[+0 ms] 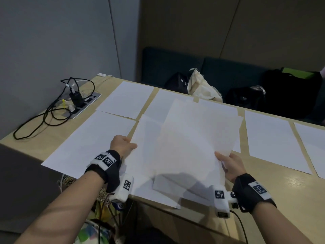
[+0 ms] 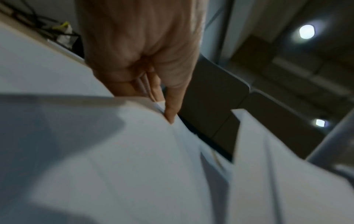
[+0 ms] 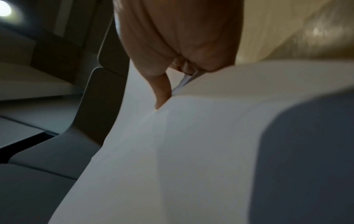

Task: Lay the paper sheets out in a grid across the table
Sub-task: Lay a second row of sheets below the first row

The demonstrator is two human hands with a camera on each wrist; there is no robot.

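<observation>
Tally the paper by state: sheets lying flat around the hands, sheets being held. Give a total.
Flat sheets: 6
Held sheets: 2 showing, one in the left hand grip, one in the right hand; more may be stacked
Total: 8

Cables [image 1: 52,110] left of sheets [image 1: 126,99] on table [image 1: 274,189]; bags [image 1: 204,85] behind

Dim, cool room light falls from ceiling lamps [image 2: 306,31] above the hands, casting soft grey shadows on the paper sheets [image 1: 186,147] between them, while both wrist views are motion-blurred, out of focus and bent at their edges.
</observation>
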